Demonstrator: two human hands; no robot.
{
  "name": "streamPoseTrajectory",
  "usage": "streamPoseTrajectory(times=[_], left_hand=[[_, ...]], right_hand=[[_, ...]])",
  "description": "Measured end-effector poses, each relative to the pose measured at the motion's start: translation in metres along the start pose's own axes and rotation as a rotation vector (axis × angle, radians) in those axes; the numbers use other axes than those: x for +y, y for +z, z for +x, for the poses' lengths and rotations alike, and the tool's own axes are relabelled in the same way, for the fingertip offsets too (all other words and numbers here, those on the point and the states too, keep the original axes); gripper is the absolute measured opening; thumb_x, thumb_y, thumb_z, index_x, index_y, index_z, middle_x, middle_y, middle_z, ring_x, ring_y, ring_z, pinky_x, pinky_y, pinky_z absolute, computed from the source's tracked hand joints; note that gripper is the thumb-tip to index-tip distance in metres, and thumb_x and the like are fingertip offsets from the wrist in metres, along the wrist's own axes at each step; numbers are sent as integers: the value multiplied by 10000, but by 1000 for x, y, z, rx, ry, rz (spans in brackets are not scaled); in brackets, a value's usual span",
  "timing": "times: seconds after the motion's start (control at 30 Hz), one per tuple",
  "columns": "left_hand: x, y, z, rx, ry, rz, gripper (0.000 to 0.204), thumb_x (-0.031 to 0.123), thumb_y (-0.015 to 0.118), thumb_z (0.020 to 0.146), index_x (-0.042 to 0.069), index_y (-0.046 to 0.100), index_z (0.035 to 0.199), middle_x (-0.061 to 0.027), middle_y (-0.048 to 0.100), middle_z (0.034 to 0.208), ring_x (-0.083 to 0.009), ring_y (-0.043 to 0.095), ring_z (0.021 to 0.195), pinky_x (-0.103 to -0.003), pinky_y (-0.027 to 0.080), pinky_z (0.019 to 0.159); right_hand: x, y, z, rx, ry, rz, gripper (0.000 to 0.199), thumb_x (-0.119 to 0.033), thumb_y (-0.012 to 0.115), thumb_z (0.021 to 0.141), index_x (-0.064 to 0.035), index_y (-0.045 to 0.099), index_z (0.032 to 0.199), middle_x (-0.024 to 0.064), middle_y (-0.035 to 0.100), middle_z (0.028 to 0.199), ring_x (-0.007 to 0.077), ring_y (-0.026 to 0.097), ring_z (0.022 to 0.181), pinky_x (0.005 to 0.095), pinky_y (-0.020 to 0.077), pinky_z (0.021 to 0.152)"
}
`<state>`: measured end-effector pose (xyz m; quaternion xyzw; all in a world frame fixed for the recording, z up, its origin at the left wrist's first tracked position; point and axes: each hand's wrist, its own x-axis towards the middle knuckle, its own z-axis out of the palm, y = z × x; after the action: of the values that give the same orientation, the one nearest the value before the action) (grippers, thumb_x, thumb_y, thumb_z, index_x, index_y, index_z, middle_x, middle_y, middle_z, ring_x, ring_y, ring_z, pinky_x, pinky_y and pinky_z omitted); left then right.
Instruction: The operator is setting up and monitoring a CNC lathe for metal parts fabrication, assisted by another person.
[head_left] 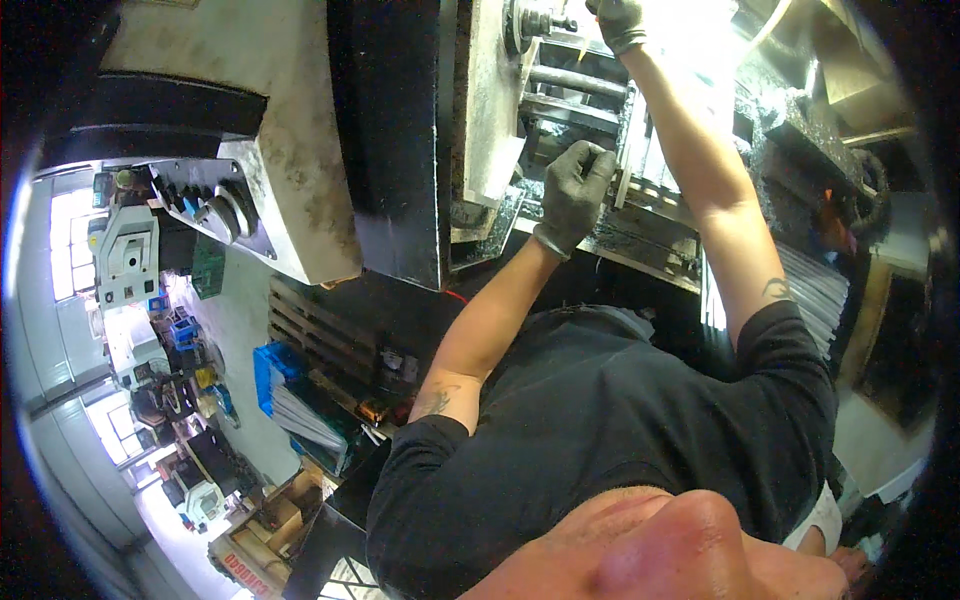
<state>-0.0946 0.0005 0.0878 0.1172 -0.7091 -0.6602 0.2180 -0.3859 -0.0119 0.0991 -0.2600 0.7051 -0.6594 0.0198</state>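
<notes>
Both my hands wear dark grey gloves and reach into a large metal-working machine [300, 130]. My left hand [575, 190] is curled into a fist over the machine's bed, its fingers closed against a thin pale bar [622, 188]. My right hand [620, 22] is stretched further in at the top edge, beside a round steel spindle part [530, 20]. Glare and the frame edge hide its fingers. Horizontal steel rods [575, 85] run between the two hands. My black shirt [600, 420] fills the lower middle.
A slanted control panel with black knobs [215, 210] juts from the machine's left side. Dark metal shavings [650, 235] lie in the tray under my left hand. Blue crates [275, 365], a wooden pallet [310, 325] and other machines [125, 255] stand at left.
</notes>
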Motion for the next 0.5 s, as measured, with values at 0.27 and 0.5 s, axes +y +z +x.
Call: streamPoseTrajectory(times=[0.27, 0.5], left_hand=[[-14, -2, -4, 27, -25, -9, 204, 155, 623, 963, 7, 641, 824, -31, 599, 654, -100, 537, 633, -311, 442, 579], [-13, -1, -7, 13, -69, 1, 213, 147, 618, 975, 2, 641, 821, -41, 600, 650, -97, 539, 610, -307, 437, 560]], right_hand=[[0, 5, -2, 45, -6, 62, 430, -504, 729, 871, -76, 694, 843, 29, 629, 729, 155, 571, 660, 339, 465, 611], [1, 1, -4, 62, -10, 84, 421, -492, 728, 874, -72, 696, 855, 32, 634, 741, 155, 574, 665, 334, 467, 612]])
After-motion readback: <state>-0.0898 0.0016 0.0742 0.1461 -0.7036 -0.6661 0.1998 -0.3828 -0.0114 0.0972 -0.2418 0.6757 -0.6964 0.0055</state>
